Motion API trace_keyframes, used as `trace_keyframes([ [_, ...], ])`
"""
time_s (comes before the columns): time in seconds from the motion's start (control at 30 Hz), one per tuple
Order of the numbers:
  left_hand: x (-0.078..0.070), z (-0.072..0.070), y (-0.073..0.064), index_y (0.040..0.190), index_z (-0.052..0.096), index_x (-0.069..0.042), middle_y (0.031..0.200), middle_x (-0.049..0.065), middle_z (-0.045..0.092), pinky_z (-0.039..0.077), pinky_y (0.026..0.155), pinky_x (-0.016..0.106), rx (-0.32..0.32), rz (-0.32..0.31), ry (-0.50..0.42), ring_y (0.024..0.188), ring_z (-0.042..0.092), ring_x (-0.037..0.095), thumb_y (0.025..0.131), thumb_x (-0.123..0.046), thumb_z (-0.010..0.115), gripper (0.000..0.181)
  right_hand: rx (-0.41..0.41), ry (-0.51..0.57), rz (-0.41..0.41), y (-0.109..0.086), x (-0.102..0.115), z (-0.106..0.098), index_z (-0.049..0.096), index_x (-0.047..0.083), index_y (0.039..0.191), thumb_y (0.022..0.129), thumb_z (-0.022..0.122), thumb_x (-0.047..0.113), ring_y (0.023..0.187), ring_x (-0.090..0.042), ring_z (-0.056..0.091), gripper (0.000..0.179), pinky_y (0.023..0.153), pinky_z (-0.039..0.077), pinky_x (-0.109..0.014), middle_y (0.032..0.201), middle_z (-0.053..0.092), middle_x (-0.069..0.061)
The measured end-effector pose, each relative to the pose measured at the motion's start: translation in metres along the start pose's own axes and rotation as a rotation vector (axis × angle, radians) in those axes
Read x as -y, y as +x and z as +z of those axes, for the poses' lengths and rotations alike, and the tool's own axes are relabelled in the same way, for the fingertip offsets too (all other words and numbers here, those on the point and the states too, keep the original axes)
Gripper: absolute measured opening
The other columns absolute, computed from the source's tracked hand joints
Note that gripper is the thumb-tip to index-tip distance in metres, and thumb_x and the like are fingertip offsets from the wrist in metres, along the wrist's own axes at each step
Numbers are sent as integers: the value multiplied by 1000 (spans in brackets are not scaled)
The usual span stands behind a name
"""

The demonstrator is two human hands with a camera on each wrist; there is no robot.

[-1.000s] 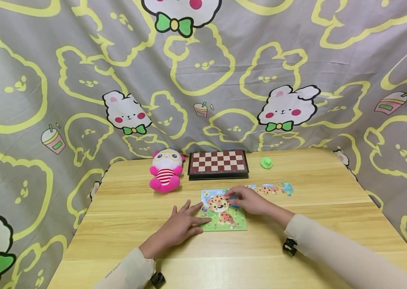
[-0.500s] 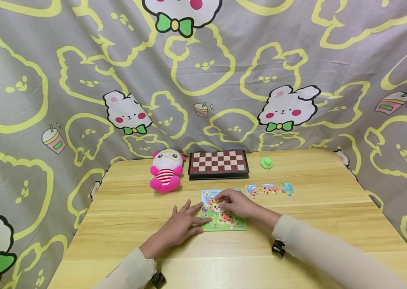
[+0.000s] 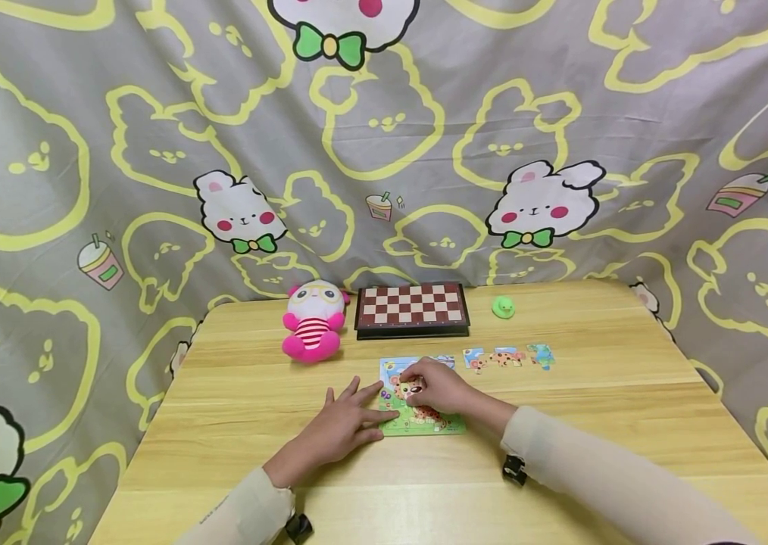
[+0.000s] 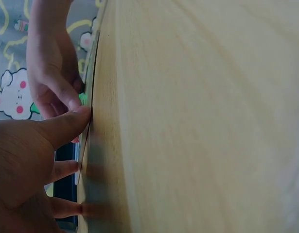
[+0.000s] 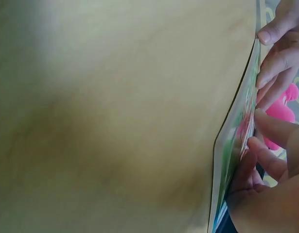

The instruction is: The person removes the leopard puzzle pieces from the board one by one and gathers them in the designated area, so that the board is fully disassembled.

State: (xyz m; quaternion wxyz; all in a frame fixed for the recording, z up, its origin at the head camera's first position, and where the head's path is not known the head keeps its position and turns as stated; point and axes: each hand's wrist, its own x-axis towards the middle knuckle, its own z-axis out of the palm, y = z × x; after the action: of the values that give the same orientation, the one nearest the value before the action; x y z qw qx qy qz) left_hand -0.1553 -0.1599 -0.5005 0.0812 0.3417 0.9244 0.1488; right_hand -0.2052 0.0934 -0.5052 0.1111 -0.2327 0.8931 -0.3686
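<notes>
A square jigsaw puzzle board (image 3: 425, 429) with a cartoon leopard picture lies on the wooden table. My left hand (image 3: 341, 425) rests at its left side, fingers spread, with fingertips on the board's edge; the left wrist view shows this hand (image 4: 23, 155) from the side. Over the middle of the board, my right hand (image 3: 445, 387) has its thumb and curled fingers around a puzzle piece (image 3: 407, 389) at the leopard's face. From the right wrist, the right hand (image 5: 273, 170) touches the board's surface; the piece itself is mostly hidden there. Part of the leopard lies under the hand.
Several loose puzzle pieces (image 3: 507, 357) lie in a row right of the board. Behind stand a pink plush panda (image 3: 312, 325), a folded checkered game board (image 3: 412, 309) and a small green duck toy (image 3: 503, 306). A patterned curtain (image 3: 384, 113) rises behind the table.
My right hand has moved left across the puzzle board, from its upper right part to the leopard's face, uncovering loose pieces on the right. The left hand has stayed in place.
</notes>
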Motion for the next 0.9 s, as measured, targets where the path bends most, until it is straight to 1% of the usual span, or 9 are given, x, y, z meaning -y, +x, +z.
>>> trace_keyframes([
  [0.17,0,0,0,141,63,-42,167,8,34,23,99,89,2,-3,-6,149,24,56,102,-44,62,40,-9,-44,29,1,6,2,73,11,115,86,85,13,92,-14,57,31,84,52,-39,103,62,-1],
  [0.43,0,0,0,141,62,-42,167,8,34,23,98,90,2,-5,-6,149,23,57,102,-44,62,40,1,-41,79,3,9,3,71,15,108,86,85,12,92,-15,56,27,84,51,-39,102,60,0],
  [0.7,0,0,0,141,63,-42,167,9,35,23,98,90,-3,-3,-11,148,24,58,101,-43,63,40,7,-21,52,4,11,2,65,15,105,84,86,7,89,-17,51,31,79,47,-39,99,59,-1],
  [0.9,-1,1,0,140,64,-41,167,9,34,21,99,90,-3,-6,-18,149,23,57,101,-43,63,40,-2,34,53,6,8,2,65,16,102,85,84,6,88,-15,55,27,80,49,-38,98,61,2],
])
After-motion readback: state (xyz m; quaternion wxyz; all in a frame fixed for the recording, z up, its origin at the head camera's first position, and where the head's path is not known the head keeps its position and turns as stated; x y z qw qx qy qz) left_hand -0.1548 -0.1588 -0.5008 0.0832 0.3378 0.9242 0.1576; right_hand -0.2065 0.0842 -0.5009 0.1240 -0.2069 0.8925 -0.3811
